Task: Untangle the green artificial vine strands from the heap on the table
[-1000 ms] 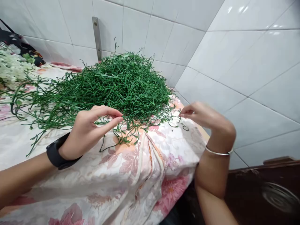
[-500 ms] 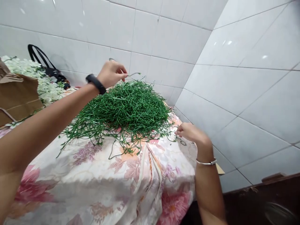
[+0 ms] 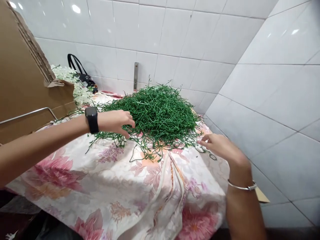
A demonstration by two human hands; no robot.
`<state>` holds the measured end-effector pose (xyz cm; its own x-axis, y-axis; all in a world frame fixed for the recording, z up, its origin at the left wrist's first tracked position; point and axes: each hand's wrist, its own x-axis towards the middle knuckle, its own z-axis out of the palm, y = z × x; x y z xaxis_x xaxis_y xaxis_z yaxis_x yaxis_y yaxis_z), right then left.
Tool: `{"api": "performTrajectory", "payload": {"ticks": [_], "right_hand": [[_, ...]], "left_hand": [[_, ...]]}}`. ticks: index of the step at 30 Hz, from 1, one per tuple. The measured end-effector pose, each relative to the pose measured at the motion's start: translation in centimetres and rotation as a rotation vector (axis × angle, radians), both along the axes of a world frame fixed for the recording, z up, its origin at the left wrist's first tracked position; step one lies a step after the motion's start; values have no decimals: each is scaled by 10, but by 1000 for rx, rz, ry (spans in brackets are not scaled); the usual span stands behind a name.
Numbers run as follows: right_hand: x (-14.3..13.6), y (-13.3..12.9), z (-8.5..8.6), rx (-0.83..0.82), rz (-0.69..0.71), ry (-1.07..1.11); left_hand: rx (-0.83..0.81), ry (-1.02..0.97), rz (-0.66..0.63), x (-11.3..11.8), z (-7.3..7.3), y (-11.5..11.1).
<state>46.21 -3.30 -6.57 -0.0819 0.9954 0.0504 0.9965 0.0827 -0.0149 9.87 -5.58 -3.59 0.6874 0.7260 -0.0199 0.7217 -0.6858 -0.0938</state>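
Observation:
A large heap of thin green stems (image 3: 162, 111) lies on a floral cloth (image 3: 120, 186), with loose stems spread along its front edge. My left hand (image 3: 116, 122), with a black watch on the wrist, is over the heap's left front side; its fingers are apart and nothing shows in them. At the heap's right front edge is my right hand (image 3: 217, 145), a silver bangle on its wrist. Its thumb and fingers are slightly apart near a few loose stems, and it holds nothing visible.
On the left stands a cardboard box (image 3: 30, 73) with a metal rod (image 3: 30, 114) across it. White flowers (image 3: 81, 91) and a black bag (image 3: 87, 81) are behind it. A metal strip (image 3: 136, 76) is on the tiled wall behind the heap.
My left hand has come down from above the heap to its front left, and the stem it pinched is gone from its fingers. The view has shifted left, showing more of the box.

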Motion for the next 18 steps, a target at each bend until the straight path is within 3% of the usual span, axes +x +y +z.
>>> {"api": "performTrajectory", "payload": {"ticks": [3,6,14,18], "right_hand": [[-4,-1,1,-68,7,-11],[-4,0,1,-62,34,12],[-1,3,8,160,83,196],[-12,-1,14,324,172,286]], "left_hand": [[136,71,-94,3,-26,-10],[219,85,-93,2,-34,-11],[534,-360,27,-23,4,-1],[573,-650,145,-27,14,9]]}}
